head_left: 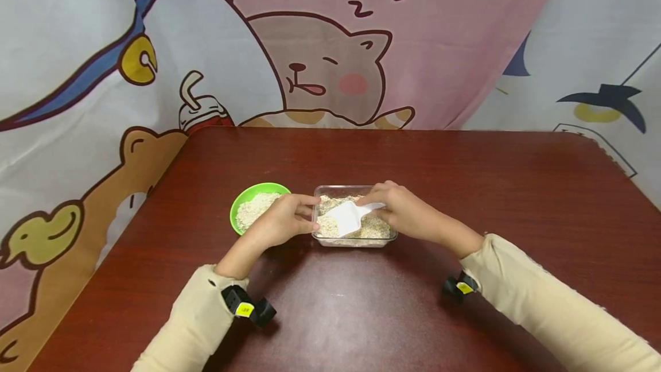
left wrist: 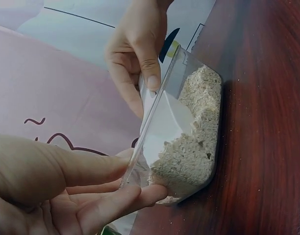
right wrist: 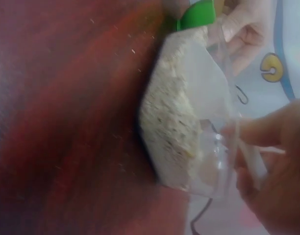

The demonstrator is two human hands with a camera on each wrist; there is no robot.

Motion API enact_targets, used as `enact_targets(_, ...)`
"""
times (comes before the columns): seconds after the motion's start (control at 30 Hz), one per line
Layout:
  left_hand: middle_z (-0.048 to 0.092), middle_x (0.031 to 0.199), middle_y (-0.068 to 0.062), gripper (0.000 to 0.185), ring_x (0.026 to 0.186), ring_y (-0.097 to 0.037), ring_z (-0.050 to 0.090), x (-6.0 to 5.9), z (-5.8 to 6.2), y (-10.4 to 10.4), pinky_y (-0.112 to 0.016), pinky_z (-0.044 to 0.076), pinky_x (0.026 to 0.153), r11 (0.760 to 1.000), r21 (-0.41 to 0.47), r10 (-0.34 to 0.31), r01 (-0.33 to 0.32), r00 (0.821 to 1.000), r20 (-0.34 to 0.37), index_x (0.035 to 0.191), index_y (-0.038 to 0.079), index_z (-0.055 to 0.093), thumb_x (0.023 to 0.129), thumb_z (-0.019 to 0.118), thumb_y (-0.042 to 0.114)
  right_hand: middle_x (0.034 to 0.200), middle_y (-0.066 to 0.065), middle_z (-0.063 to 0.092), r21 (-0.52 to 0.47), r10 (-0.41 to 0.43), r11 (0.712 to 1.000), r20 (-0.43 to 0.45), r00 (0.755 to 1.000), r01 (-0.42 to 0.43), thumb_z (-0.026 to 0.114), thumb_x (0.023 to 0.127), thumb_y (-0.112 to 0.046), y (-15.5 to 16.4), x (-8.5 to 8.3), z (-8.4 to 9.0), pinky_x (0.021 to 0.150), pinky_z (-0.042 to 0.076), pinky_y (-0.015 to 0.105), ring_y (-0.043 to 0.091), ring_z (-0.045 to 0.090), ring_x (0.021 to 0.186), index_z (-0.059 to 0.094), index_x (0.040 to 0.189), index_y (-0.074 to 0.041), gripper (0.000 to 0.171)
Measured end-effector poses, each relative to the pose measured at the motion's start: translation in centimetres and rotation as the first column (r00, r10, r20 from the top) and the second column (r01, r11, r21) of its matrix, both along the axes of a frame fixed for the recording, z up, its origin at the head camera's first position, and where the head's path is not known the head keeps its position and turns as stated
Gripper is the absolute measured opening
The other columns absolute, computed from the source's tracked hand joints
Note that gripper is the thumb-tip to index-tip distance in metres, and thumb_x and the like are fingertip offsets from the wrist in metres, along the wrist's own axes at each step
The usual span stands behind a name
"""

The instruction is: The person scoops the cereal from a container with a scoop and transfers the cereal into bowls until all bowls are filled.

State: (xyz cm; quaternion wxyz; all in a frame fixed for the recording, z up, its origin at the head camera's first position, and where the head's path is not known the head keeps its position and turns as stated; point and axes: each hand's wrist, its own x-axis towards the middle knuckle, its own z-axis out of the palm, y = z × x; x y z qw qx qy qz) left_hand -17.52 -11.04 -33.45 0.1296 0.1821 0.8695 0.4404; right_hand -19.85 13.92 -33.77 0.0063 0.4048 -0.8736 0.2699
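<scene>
I note: left hand (head_left: 286,218) grips clear plastic container (head_left: 356,240) | right hand (head_left: 405,211) pinches white scoop (head_left: 348,217) | I judge oat flakes (head_left: 379,229) could spill if scoop snags container.

- i work in what looks like a cloth-screened recording corner
- cartoon curtains (head_left: 439,62) hang behind and beside my reddish-brown table (head_left: 330,157)
- black camera straps (head_left: 233,298) sit at my sleeves (head_left: 198,309)
</scene>
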Motion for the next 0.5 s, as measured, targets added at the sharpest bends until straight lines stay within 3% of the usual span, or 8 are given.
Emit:
enact_targets(0.17,0.062,0.106,-0.023,0.048,0.098,-0.029,0.061,0.0,0.0,-0.1,-0.031,0.05,0.074,1.0,0.002,0.008,-0.008,1.0,0.007,0.123,-0.01,0.051,0.079,0.068,-0.002,0.1,0.007,0.064,-0.033,-0.059,0.998,0.042,0.997,0.061,0.064,0.081,0.005,0.0,0.5,-0.6,0.075,0.039,0.036,0.021,0.05,0.088,0.065,0.111,0.0,0.031)
enact_targets(0.5,0.061,0.11,-0.023,0.05,0.101,-0.028,0.06,0.1,0.3,-0.2,-0.031,0.05,0.075,1.0,-0.004,-0.007,0.007,1.0,0.013,0.125,-0.009,0.05,0.08,0.068,0.0,0.098,0.003,0.062,-0.11,-0.091,0.989,0.076,0.993,0.099,0.064,0.082,0.002,0.4,0.8,-1.3,0.07,0.04,0.032,0.016,0.048,0.086,0.065,0.11,-0.002,0.028)
